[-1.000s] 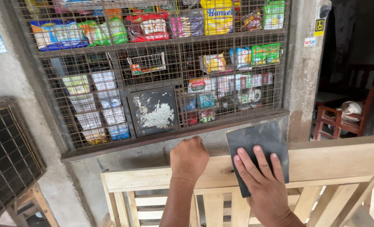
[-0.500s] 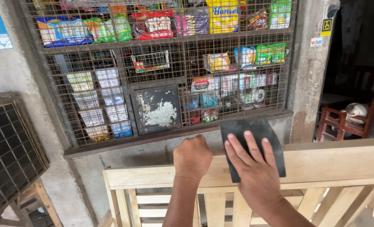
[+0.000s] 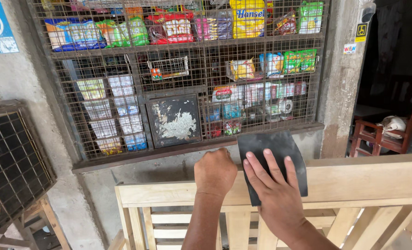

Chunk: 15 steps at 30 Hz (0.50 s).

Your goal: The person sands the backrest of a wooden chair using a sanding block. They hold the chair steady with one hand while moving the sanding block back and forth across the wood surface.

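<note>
1. Facing me at twelve o'clock, the wire-mesh shop front (image 3: 183, 78) keeps its packets caged behind the grid.
2. Below it, the bare wooden frame (image 3: 363, 180) stands upright, top rail toward me.
3. My right hand (image 3: 275, 194) lies open, fingers spread, pressing the dark sanding sheet (image 3: 273, 148) flat on that rail.
4. My left hand (image 3: 215, 171), its grip closed on the rail at nine o'clock of the sheet, steadies the frame.

A single head-worn camera looks forward and slightly down, close over both hands (image 3: 243, 185) at the bottom centre. A wooden rail (image 3: 354, 180) runs across the near foreground. Just beyond, a wire-mesh shopfront (image 3: 187, 78) fills the upper frame. A doorway with a red chair (image 3: 377, 139) lies far right.
</note>
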Motion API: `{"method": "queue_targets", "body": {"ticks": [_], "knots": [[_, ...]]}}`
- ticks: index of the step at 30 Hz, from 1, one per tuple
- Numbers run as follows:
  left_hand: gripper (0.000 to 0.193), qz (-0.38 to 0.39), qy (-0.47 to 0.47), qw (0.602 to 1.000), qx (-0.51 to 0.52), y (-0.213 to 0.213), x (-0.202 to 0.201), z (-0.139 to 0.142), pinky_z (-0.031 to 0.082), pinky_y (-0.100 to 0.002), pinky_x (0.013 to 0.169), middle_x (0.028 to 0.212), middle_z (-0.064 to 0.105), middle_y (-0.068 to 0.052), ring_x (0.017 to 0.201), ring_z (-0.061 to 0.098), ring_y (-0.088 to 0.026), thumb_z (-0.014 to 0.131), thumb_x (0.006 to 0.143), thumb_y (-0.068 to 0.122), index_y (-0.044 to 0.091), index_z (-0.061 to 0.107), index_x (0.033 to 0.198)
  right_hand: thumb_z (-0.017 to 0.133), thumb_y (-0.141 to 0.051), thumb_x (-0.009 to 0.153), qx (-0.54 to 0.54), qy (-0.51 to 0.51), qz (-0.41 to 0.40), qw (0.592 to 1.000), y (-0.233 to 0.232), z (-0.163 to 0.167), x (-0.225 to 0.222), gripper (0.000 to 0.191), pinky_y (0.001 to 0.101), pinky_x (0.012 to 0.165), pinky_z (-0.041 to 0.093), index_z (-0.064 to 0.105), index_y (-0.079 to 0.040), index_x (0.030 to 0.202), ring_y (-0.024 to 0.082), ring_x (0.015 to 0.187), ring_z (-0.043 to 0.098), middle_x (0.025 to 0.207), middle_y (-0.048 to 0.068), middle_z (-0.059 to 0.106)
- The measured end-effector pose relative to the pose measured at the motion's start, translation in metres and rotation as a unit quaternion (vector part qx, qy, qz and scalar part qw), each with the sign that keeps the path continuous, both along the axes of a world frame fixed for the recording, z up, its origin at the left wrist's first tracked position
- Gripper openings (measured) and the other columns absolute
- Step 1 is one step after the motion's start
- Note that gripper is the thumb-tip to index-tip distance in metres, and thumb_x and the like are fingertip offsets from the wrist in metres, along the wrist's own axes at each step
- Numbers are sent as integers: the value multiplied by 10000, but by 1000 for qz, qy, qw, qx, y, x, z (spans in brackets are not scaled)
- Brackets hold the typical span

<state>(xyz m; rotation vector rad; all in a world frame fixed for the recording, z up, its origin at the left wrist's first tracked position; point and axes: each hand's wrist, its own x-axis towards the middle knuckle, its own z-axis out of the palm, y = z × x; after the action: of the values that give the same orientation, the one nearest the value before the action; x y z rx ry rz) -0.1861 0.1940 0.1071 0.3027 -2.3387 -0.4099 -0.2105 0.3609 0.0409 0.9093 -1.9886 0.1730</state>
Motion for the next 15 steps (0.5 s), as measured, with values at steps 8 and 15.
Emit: {"method": "queue_targets", "body": {"ticks": [8,15], "knots": [[304,-10,-37,999,7,0,7,6,582,-480,828,864,739,-186,848,735,-363,482,1019,276,97,726,987,651,-51,750,-115,57,-67,989,97,3,-40,768,535,1258,254,512,-198,1491,270,1501,422,1590,9,490],[222,-12,17,999,40,-4,-7,-7,577,-478,790,886,742,-180,862,732,-359,525,974,207,111,711,1046,656,-191,872,-158,84,-106,978,100,-10,-44,638,573,1240,274,501,-192,1491,352,1461,446,1547,61,524]]}}
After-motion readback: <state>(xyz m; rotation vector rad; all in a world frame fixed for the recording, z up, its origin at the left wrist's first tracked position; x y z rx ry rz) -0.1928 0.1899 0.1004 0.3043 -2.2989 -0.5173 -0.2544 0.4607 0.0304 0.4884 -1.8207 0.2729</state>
